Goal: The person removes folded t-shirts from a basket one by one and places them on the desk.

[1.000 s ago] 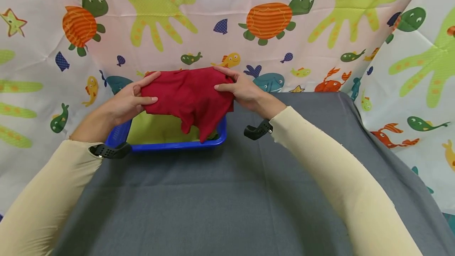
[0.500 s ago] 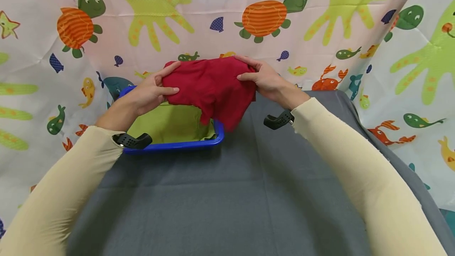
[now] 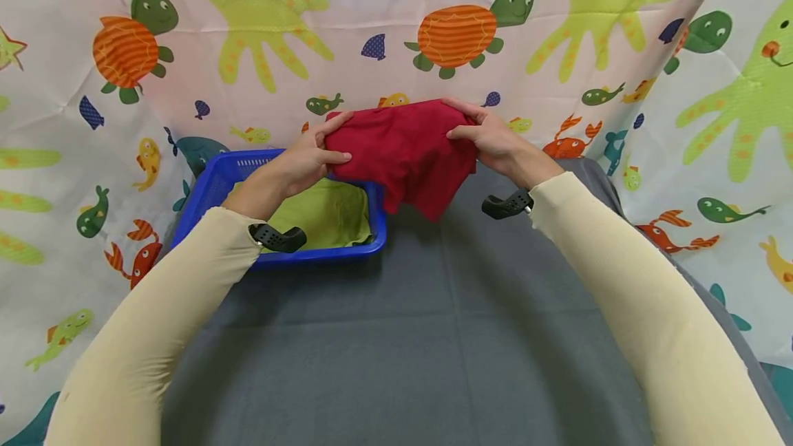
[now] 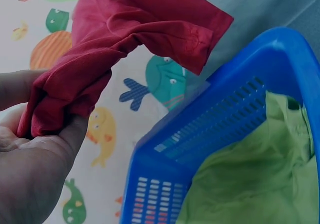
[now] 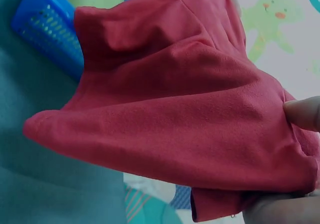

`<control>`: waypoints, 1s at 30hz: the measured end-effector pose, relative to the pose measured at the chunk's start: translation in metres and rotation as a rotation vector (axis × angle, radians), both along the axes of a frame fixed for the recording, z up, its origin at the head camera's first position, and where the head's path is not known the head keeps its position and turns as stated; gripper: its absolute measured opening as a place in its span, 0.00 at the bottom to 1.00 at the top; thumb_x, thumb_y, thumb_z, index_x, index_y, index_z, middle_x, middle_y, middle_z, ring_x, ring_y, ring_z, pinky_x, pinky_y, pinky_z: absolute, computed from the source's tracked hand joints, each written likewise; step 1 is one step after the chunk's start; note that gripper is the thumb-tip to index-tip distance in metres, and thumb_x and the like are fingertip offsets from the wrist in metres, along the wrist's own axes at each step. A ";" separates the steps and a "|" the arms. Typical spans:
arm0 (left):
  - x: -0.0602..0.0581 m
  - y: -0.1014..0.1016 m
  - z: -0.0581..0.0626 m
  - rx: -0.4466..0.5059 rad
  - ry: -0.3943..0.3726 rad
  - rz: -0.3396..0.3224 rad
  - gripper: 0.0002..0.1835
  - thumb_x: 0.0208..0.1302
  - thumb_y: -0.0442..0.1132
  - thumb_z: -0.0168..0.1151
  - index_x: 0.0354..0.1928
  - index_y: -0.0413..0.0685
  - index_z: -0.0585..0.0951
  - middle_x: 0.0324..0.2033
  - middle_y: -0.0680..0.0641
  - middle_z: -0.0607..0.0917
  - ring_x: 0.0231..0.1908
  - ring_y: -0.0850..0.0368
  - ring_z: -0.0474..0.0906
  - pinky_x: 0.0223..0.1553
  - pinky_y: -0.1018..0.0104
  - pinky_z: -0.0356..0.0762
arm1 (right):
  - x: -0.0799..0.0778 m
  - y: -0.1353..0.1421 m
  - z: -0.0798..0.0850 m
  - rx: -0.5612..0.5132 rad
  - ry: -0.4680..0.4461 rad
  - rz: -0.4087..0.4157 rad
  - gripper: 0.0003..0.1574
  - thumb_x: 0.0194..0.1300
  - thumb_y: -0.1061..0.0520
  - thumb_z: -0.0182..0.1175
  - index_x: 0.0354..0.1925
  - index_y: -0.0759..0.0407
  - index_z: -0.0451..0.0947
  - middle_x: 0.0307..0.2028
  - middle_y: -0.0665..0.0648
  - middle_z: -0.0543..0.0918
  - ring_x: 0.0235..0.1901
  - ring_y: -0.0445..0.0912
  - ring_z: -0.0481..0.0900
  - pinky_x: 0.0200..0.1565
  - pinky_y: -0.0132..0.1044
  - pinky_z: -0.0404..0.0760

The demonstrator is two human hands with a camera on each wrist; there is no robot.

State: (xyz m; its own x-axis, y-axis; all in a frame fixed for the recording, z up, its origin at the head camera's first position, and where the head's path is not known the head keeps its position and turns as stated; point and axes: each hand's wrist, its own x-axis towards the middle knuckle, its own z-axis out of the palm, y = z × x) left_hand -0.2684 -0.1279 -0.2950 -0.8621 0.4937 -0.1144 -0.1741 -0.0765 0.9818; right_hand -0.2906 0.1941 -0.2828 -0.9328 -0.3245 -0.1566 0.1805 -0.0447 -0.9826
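Both hands hold up a red garment, a soft folded piece with hemmed ends drooping at its lower side. My left hand pinches its left end between thumb and fingers; in the left wrist view the cloth bunches inside that grip. At the opposite end, my right hand pinches the upper corner, its thumb on the near face of the cloth. Below and left stands a blue basket with a yellow-green garment lying in it. The red garment overlaps the basket's right rim in the head view.
A grey cloth covers the table. Behind and at both sides hangs a white curtain printed with sea animals. Black straps sit on both wrists, below cream sleeves.
Both hands have carried the red garment rightward and slightly up, from over the basket to above its right side. More of the basket and the yellow-green garment now shows.
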 end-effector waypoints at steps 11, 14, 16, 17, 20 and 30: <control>-0.008 0.025 -0.014 -0.006 -0.016 0.009 0.45 0.71 0.19 0.47 0.81 0.66 0.50 0.79 0.49 0.53 0.74 0.50 0.58 0.46 0.74 0.83 | -0.009 0.022 -0.017 0.052 0.002 -0.002 0.41 0.73 0.68 0.54 0.77 0.41 0.62 0.62 0.47 0.71 0.55 0.43 0.71 0.45 0.29 0.80; -0.012 0.032 -0.017 -0.005 -0.020 0.011 0.45 0.71 0.19 0.47 0.81 0.66 0.51 0.78 0.47 0.55 0.72 0.49 0.60 0.45 0.73 0.83 | -0.011 0.026 -0.020 0.058 0.005 -0.014 0.41 0.73 0.69 0.53 0.77 0.42 0.62 0.60 0.46 0.71 0.53 0.44 0.72 0.44 0.29 0.80; -0.015 0.037 -0.020 -0.005 -0.023 0.014 0.45 0.70 0.19 0.48 0.81 0.65 0.51 0.78 0.46 0.56 0.71 0.48 0.62 0.44 0.73 0.84 | -0.012 0.030 -0.022 0.062 -0.001 -0.033 0.41 0.72 0.69 0.53 0.77 0.42 0.62 0.61 0.45 0.71 0.52 0.43 0.72 0.43 0.29 0.79; -0.017 0.040 -0.022 -0.005 -0.027 0.018 0.45 0.70 0.19 0.48 0.81 0.65 0.52 0.77 0.46 0.57 0.71 0.48 0.63 0.43 0.73 0.84 | -0.012 0.031 -0.022 0.063 -0.010 -0.046 0.41 0.72 0.69 0.53 0.76 0.41 0.63 0.62 0.46 0.70 0.52 0.43 0.72 0.43 0.29 0.79; -0.022 0.048 -0.026 -0.016 -0.033 0.031 0.45 0.70 0.19 0.48 0.81 0.65 0.52 0.77 0.46 0.58 0.70 0.48 0.64 0.43 0.72 0.84 | -0.014 0.035 -0.023 0.075 -0.042 -0.084 0.43 0.72 0.70 0.53 0.76 0.39 0.62 0.69 0.46 0.66 0.54 0.42 0.69 0.45 0.29 0.77; -0.036 0.074 -0.037 -0.026 -0.034 0.086 0.47 0.67 0.16 0.48 0.81 0.65 0.53 0.77 0.47 0.57 0.69 0.48 0.65 0.66 0.55 0.73 | -0.027 0.040 -0.035 0.040 -0.086 -0.184 0.45 0.70 0.71 0.52 0.75 0.33 0.64 0.74 0.48 0.60 0.55 0.43 0.68 0.46 0.32 0.77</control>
State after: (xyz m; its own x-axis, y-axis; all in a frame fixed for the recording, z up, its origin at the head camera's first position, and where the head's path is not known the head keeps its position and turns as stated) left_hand -0.3045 -0.0535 -0.3319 -0.8968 0.4142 -0.1557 -0.2008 -0.0674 0.9773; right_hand -0.3175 0.2337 -0.3175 -0.9585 -0.1417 -0.2474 0.2560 -0.0458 -0.9656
